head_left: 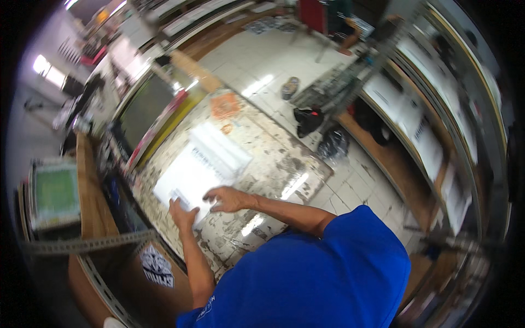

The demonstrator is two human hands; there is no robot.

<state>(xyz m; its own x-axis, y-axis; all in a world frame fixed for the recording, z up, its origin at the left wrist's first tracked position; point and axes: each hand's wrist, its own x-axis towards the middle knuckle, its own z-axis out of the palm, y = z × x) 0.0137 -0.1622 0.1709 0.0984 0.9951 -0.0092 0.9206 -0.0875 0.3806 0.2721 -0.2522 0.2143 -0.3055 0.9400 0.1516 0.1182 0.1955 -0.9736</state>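
Observation:
A white printed sheet or flat bag [188, 167] lies on the worktable with dark lettering on it. Beside it, toward the right, is a folded white piece [221, 145]; whether the two are joined I cannot tell. My left hand [184, 214] rests at the near left corner of the white sheet, thumb and fingers apart. Over its near right edge is my right hand [228, 199], its fingers pointing left and slightly bent, with a gap between thumb and fingers. Neither hand visibly grips anything. Some blur softens the fingertips.
The stained worktable [284, 158] carries an orange patch [223, 105] at its far end. Framed screens [145, 112] lean along its left side. A metal rack [394, 104] with white sheets stands right, a black plastic bag [333, 145] on the floor. A green framed screen [56, 188] sits far left.

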